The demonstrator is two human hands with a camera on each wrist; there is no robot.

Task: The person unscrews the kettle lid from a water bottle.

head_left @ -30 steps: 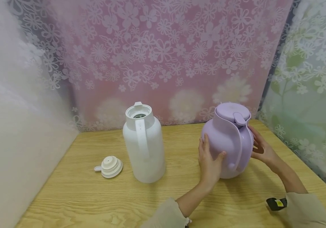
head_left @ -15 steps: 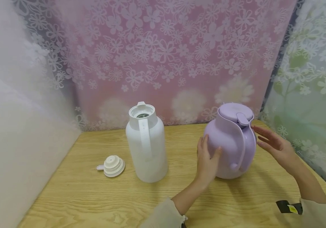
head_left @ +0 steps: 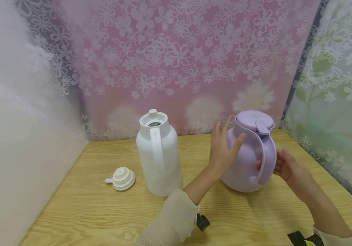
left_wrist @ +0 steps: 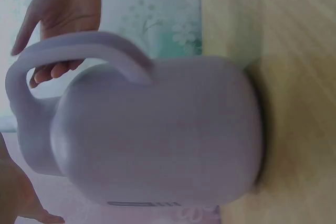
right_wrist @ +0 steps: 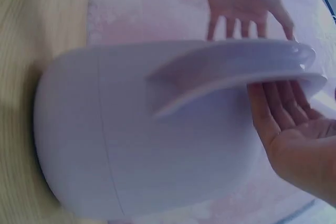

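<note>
A lavender vacuum jug [head_left: 244, 169] with its lid on stands upright at the right of the wooden table. My left hand [head_left: 223, 152] is spread at the jug's upper left side, thumb along the shoulder. On the other side, my right hand [head_left: 295, 176] has its fingers reaching through the gap behind the jug's handle [head_left: 269, 162]. The right wrist view shows those fingers [right_wrist: 283, 106] under the handle, loosely extended rather than wrapped round it. To the left stands a white vacuum jug [head_left: 169, 167] with an uncovered mouth, its handle towards me.
A cream stepped stopper [head_left: 123, 178] with a small tab lies on the table left of the white jug. Flowered pink sheeting [head_left: 176, 68] hangs behind the table [head_left: 102, 218]. Pale sheeting [head_left: 25, 119] closes the left side, and flowered sheeting [head_left: 335, 102] the right.
My left hand has slid up the lavender jug's side. My right hand left the jug's right side, drew back, then came in lower with its fingers through the handle. The jugs stay put.
</note>
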